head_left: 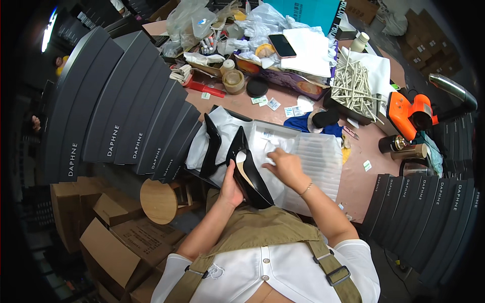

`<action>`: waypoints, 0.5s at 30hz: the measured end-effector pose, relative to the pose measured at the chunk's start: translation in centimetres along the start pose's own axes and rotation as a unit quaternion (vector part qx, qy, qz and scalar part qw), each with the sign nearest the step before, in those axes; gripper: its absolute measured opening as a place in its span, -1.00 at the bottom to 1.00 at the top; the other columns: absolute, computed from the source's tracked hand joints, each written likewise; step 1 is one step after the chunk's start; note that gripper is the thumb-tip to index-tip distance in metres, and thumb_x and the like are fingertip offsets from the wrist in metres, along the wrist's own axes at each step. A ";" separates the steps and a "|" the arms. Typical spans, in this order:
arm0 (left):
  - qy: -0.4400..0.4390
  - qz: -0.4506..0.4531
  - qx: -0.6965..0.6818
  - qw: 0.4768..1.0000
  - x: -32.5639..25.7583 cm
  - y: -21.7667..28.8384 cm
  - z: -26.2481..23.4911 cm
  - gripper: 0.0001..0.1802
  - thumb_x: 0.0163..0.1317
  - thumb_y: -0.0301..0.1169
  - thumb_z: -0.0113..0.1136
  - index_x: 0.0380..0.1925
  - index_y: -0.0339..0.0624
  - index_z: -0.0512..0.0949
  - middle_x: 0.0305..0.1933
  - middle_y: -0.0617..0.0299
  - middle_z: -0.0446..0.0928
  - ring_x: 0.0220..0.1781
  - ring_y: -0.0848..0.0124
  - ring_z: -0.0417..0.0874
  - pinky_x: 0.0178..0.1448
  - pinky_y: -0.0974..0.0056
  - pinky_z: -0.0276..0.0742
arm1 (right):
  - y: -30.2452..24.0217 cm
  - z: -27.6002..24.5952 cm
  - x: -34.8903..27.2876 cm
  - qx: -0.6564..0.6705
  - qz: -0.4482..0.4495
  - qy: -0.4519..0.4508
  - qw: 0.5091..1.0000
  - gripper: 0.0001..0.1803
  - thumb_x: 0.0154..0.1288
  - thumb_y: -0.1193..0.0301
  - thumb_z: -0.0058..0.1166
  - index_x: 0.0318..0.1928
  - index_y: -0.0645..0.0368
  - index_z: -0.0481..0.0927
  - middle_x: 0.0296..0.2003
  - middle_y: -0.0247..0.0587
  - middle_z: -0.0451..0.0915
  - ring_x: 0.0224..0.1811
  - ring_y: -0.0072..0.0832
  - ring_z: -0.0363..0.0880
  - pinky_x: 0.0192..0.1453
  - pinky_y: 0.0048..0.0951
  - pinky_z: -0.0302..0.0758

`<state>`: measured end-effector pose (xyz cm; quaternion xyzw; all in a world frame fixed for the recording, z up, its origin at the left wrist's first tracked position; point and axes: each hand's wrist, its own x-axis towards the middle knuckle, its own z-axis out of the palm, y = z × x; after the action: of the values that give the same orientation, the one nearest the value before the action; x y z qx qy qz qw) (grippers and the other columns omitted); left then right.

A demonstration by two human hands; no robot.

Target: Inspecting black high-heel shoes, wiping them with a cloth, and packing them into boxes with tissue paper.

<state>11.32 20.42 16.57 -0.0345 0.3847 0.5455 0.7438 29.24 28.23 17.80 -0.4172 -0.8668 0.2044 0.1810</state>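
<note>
My left hand (231, 188) grips a glossy black high-heeled pump (258, 191) by its side, its pale insole facing up. The matching black pump (212, 144) lies to the left, on white tissue paper (198, 146) inside a grey shoebox (236, 115). Just right of the held pump, my right hand (289, 170) has its fingers curled together on a crumpled piece of white tissue (272, 147). A translucent ribbed sheet (317, 164) spreads out beyond that hand.
Tall stacks of dark shoeboxes stand at left (101, 101) and right (419, 202). Along the table's far side are a phone (282, 46), a box of white sticks (353, 83), jars and an orange device (409, 112). Cardboard cartons (113, 242) and a round wooden stool (158, 202) sit lower left.
</note>
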 end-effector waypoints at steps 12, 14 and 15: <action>0.019 -0.021 -0.025 0.999 -1.1 -2.0 -1.2 -0.30 0.32 0.24 -0.22 0.16 -0.10 0.36 0.13 0.14 0.47 0.18 0.24 0.47 0.27 0.08 0.38 | -2.1 2.2 -2.4 0.029 -0.145 0.076 0.986 -0.83 -0.07 0.41 0.22 -0.46 0.08 0.48 -0.61 -0.30 0.42 -0.60 -0.31 0.46 -0.47 -0.29 0.42; 0.018 -0.011 -0.030 0.999 -1.3 -0.4 -1.3 -0.30 0.31 0.25 -0.22 0.13 -0.08 0.41 0.05 0.16 0.52 0.10 0.24 0.52 0.20 0.09 0.45 | 0.2 1.6 -3.4 -0.044 -0.021 0.024 0.999 -0.75 0.01 0.37 0.22 -0.27 0.15 0.55 -0.43 -0.19 0.55 -0.38 -0.23 0.56 -0.21 -0.22 0.48; 0.006 -0.011 -0.020 1.000 -1.5 -0.2 -0.9 -0.30 0.31 0.25 -0.21 0.14 -0.08 0.40 0.06 0.17 0.52 0.10 0.24 0.53 0.20 0.09 0.45 | 0.8 1.1 -3.2 -0.067 -0.007 0.051 0.996 -0.69 0.06 0.35 0.21 -0.16 0.16 0.53 -0.32 -0.13 0.55 -0.25 -0.20 0.55 -0.09 -0.18 0.43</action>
<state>10.82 18.77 16.79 -0.0568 0.3774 0.5446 0.7468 31.10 25.90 16.00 -0.4324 -0.8710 0.1235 0.1977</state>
